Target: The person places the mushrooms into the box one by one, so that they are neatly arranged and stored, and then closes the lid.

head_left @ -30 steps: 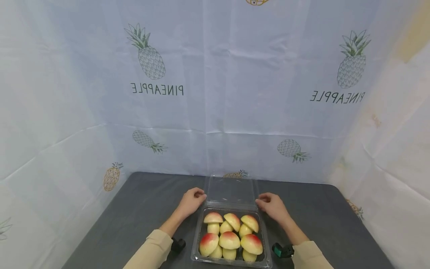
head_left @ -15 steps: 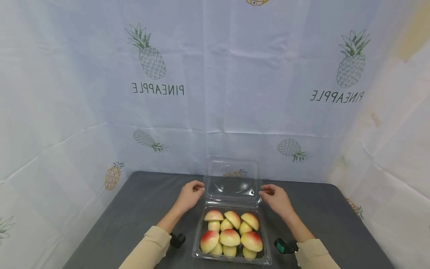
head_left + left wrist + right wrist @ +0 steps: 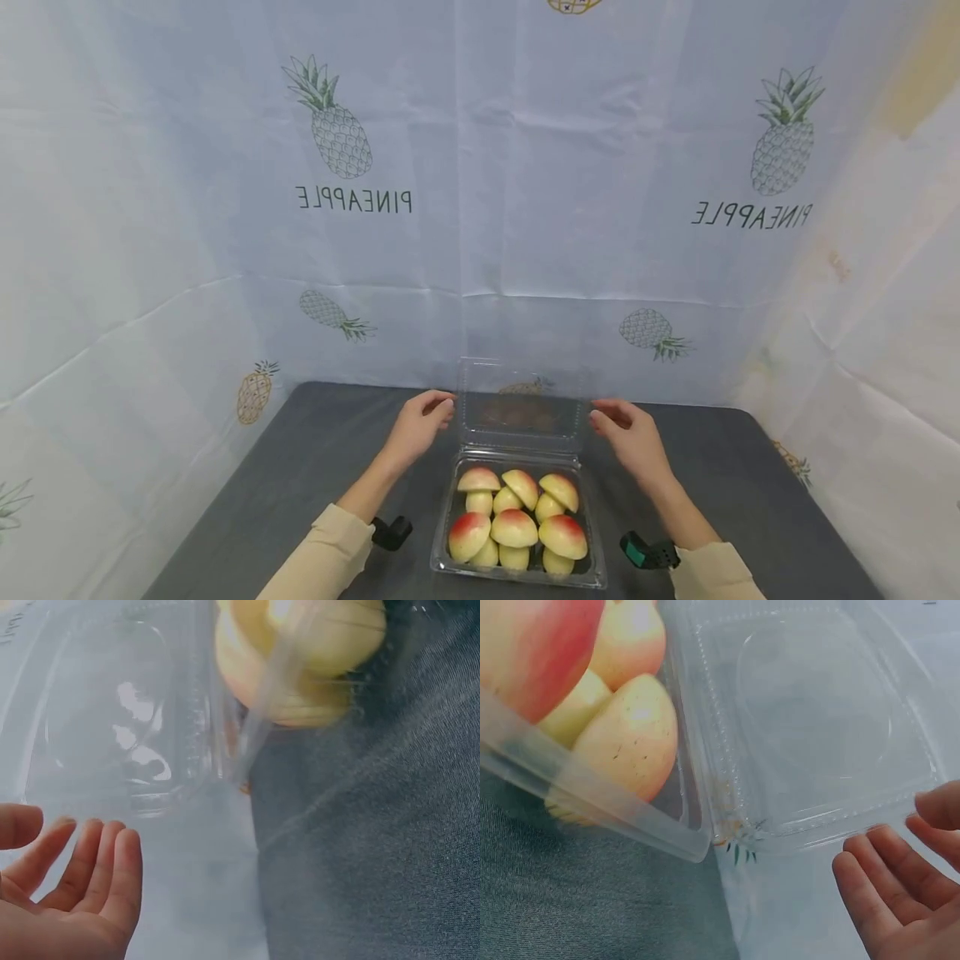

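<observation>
A clear plastic clamshell box stands at the table's front middle. Its base holds several yellow mushroom-shaped pieces with red-tinged caps. Behind the base, the transparent lid is raised on its hinge and tilted back. My left hand is beside the lid's left edge; in the left wrist view its fingers and thumb are apart with nothing between them. At the opposite edge is my right hand, fingers bent a little and apart from the thumb. Whether fingertips touch the lid, I cannot tell.
A dark grey cloth covers the table. Right behind the table's far edge hangs a pale curtain with pineapple prints, and it continues along both sides. A black device is on the left wrist, another on the right.
The lid has swung up from lying further back, and now leans back slightly compared with half a second ago. Both hands have moved forward and a little outward. The base has hardly moved.
</observation>
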`<state>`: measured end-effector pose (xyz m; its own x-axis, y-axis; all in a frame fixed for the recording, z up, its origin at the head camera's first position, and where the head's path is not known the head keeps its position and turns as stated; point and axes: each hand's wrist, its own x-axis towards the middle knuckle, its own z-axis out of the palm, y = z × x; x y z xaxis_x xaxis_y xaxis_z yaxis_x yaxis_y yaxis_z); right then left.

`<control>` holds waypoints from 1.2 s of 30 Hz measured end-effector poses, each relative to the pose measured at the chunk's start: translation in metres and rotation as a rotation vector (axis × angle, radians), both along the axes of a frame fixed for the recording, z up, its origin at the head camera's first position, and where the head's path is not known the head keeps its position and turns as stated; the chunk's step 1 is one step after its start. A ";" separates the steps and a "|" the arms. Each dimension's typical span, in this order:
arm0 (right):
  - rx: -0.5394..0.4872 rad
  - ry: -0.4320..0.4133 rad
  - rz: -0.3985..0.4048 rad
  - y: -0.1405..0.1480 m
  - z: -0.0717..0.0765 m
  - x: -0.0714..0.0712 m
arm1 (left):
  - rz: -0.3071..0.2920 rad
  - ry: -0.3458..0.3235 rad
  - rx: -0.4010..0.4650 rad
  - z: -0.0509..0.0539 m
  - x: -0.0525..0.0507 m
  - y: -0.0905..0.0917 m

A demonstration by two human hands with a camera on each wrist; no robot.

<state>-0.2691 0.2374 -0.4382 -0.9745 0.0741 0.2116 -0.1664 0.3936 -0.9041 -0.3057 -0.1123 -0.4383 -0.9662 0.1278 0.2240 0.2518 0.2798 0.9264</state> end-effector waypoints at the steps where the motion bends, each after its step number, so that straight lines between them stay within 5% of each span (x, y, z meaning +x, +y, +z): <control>1: -0.019 0.001 0.004 0.000 0.001 0.002 | -0.008 -0.006 0.017 0.001 0.001 -0.001; 6: -0.092 -0.001 0.022 0.001 0.003 0.011 | -0.039 -0.059 0.052 0.006 0.011 -0.007; 19: -0.119 -0.116 0.087 0.006 0.000 0.037 | -0.127 -0.121 -0.064 0.008 0.035 -0.025; 25: -0.064 -0.170 0.111 0.009 -0.005 0.049 | -0.215 -0.067 -0.190 0.003 0.047 -0.032; 36: 0.097 -0.126 0.181 0.013 -0.025 0.070 | -0.268 -0.070 -0.218 -0.016 0.073 -0.037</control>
